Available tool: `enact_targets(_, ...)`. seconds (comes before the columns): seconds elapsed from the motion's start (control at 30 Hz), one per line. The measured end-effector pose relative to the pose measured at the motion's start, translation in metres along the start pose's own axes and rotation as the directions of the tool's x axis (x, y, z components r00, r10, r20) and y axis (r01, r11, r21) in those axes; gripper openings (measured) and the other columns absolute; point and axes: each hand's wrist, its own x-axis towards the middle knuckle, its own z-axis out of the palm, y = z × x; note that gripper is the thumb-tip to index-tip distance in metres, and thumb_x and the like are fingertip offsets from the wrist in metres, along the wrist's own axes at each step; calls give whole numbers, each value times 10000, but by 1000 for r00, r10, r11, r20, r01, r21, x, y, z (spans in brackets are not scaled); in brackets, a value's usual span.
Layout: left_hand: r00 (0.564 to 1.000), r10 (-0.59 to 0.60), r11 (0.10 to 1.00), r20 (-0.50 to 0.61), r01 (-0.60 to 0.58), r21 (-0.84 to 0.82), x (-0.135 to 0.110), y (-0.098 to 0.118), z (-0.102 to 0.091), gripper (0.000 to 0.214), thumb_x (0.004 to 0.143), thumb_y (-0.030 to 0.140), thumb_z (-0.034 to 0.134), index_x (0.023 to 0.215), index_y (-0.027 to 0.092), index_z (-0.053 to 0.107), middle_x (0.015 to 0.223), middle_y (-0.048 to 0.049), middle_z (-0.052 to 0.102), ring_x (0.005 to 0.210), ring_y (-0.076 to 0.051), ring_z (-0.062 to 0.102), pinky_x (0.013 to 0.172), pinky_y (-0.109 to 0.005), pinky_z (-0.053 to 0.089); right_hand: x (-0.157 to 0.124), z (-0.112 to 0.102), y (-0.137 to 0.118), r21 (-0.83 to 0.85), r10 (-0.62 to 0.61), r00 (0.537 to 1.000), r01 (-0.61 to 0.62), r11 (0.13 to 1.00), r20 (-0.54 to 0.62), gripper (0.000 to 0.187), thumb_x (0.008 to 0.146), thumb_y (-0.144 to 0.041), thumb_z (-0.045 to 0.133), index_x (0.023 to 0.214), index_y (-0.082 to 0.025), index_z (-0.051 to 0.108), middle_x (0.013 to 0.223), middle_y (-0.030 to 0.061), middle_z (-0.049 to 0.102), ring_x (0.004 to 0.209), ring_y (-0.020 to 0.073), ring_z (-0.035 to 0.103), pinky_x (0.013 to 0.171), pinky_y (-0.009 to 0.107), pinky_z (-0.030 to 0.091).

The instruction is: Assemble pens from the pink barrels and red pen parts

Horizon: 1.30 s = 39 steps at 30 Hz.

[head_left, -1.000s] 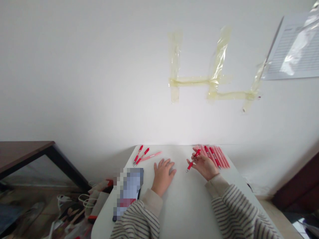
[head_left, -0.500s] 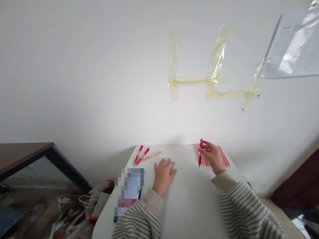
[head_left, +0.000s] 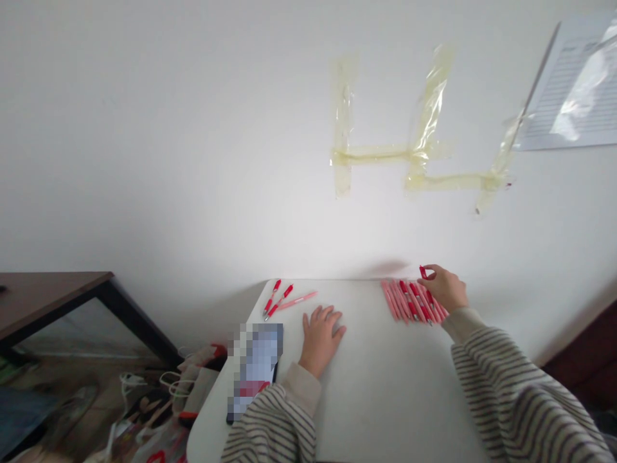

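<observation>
**Holding a Red Pen at the Row of Pens**

1. Nearest the camera, two striped sleeves (head_left: 511, 392) entered from the bottom edge. A phone (head_left: 258, 370) lay at the left edge of the white table (head_left: 385, 392), just beside the left sleeve.

2. The left hand (head_left: 322, 331) rested flat on the table, palm down, fingers spread and fully open. It held nothing.

3. The right hand (head_left: 446, 287) was further back, at the right end of a row of pens (head_left: 407, 301). Its fingers were curled, with thumb and fingertips pinched on a red pen (head_left: 423, 272). Only the red end of that pen showed above the fingers; the rest was hidden by the hand. The pen was at the far right corner of the table, over the row.

4. Three more pens (head_left: 282, 299) lay loose at the far left corner, well apart from the row.

5. Behind the table, strips of yellowed tape (head_left: 414, 161) clung to the wall, and a printed sheet (head_left: 573, 90) hung at upper right.

**Handling note.** The pen appeared light, stiff and smooth, so it would probably roll if released on the flat table. The red grip section likely offers the surest hold for a two-finger pinch.
</observation>
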Motion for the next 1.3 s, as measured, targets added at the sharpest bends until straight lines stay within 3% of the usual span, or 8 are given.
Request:
enact_targets(0.23, 1000, 8, 1000, -1, -8, 0, -1, 1, -1, 385, 933, 413, 530, 1309, 354, 590, 1495, -19, 518, 1456, -281, 331, 1216, -657, 143, -1, 9, 9, -178, -51, 992, 71, 982, 116, 398, 849, -432, 582, 1206, -287, 682, 1065, 96, 746, 1025, 314, 660, 916, 524, 374)
enact_targets(0.43, 1000, 3, 1000, 4, -3, -10, -1, 1, -1, 384, 934, 406, 532, 1309, 351, 589, 1498, -17, 514, 1464, -280, 316, 1220, -655, 123, -2, 16, 11, -201, -52, 987, 82, 976, 150, 321, 859, -410, 564, 1098, -269, 724, 1079, 92, 740, 1021, 295, 659, 932, 527, 354)
enact_targets(0.67, 1000, -3, 1000, 7, 3, -17, -2, 3, -2, 384, 933, 409, 534, 1307, 352, 596, 1502, -11, 517, 1466, -281, 322, 1223, -652, 122, -7, 11, 8, -207, -82, 987, 110, 972, 139, 283, 890, -379, 531, 1023, -259, 750, 1069, 97, 706, 998, 282, 641, 929, 535, 362)
enact_targets(0.8, 1000, -10, 1000, 11, 10, -18, -1, 3, -4, 383, 932, 424, 532, 1303, 362, 605, 1504, -3, 520, 1468, -283, 325, 1221, -655, 129, -11, 8, -4, -158, -215, 976, 219, 963, 41, 311, 904, -446, 547, 1058, -266, 748, 1148, 130, 651, 1107, 353, 551, 917, 570, 404)
enact_targets(0.87, 1000, -11, 1000, 12, 12, -18, -1, 4, -4, 384, 934, 435, 527, 1302, 365, 610, 1508, -1, 518, 1470, -279, 327, 1227, -642, 127, -16, 7, -16, -61, -322, 946, 319, 946, -42, 299, 902, -406, 563, 1099, -260, 735, 1213, 137, 626, 1145, 356, 511, 930, 556, 430)
enact_targets(0.97, 1000, -10, 1000, 9, 10, -10, -1, 5, -5, 384, 937, 442, 520, 1303, 371, 611, 1511, 4, 517, 1471, -272, 332, 1233, -626, 135, -34, 10, -40, 95, -514, 850, 525, 846, -117, 279, 917, -334, 554, 1126, -251, 719, 1254, 125, 615, 1184, 330, 489, 1026, 554, 415)
enact_targets(1.13, 1000, 0, 1000, -12, 0, 7, -3, 8, -6, 386, 945, 447, 501, 1311, 381, 604, 1510, 15, 520, 1466, -271, 346, 1229, -626, 163, -87, 36, -74, 276, -728, 682, 714, 643, -68, 308, 927, -230, 542, 1195, -311, 670, 1340, 69, 594, 1265, 303, 463, 1085, 568, 409)
enact_targets(1.3, 1000, 2, 999, -6, -2, 46, -3, 10, -6, 400, 955, 449, 479, 1333, 389, 593, 1518, 5, 510, 1459, -274, 355, 1231, -616, 177, -126, 70, -81, 198, -769, 639, 751, 630, 27, 382, 916, -114, 499, 1238, -265, 638, 1400, 90, 571, 1293, 284, 471, 1064, 509, 465)
